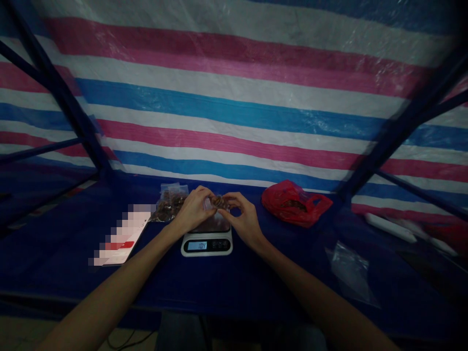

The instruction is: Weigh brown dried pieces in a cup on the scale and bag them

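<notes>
Fingers (232,195) of the left hand (197,209) and right hand (247,222) pinch a small clear plastic bag of brown pieces (218,201) from opposite sides over a white digital scale (209,252), probably to steady its mouth. The crumpled red plastic bag (281,197) lies nearby on the blue desk (219,285), seemingly for easy reach.

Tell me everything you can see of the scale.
The scale has a white, plastic-looking body and a dark front panel with a lit display, seemingly reading 104 (decimal point unclear), beside buttons. It sits on the blue table, panel facing the near edge. The left hand and right hand, holding a small clear bag, partly hide its platform; any contact is unclear.
</notes>
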The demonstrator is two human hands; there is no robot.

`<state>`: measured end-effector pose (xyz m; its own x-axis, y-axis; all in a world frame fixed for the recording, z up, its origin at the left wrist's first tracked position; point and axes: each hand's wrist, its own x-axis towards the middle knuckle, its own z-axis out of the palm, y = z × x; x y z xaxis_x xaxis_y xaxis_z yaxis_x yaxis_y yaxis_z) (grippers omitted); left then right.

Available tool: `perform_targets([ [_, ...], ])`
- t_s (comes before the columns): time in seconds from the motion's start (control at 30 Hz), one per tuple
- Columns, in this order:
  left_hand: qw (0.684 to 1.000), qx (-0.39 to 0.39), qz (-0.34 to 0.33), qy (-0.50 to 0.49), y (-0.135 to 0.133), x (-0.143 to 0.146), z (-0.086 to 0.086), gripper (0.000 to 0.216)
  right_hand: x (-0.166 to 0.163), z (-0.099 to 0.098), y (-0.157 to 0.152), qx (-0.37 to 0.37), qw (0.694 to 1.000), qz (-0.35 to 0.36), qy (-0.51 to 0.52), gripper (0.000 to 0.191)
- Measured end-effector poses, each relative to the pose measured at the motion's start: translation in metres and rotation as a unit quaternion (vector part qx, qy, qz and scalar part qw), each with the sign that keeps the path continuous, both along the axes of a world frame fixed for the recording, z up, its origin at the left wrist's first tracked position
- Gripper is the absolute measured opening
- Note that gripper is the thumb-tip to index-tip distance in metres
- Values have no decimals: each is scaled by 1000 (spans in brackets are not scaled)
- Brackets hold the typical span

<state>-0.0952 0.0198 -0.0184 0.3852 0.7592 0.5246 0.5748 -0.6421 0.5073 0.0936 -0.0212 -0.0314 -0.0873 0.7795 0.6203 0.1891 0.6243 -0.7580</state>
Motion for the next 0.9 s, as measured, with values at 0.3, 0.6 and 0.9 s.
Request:
perform_targets([
  [0.3, 1000, 6, -20, -21, -5, 10, -4, 15, 3, 9, -2, 178, 960, 8, -216, 46],
  [0.6, 980, -94, -65, -162, -20, 23, 10, 16, 8, 37, -22, 132, 980, -54, -142, 58],
  [0.9, 776, -421, -215, -417, -24, 23, 28, 33, 74, -1, -6, -139, 987, -57, -55, 30],
])
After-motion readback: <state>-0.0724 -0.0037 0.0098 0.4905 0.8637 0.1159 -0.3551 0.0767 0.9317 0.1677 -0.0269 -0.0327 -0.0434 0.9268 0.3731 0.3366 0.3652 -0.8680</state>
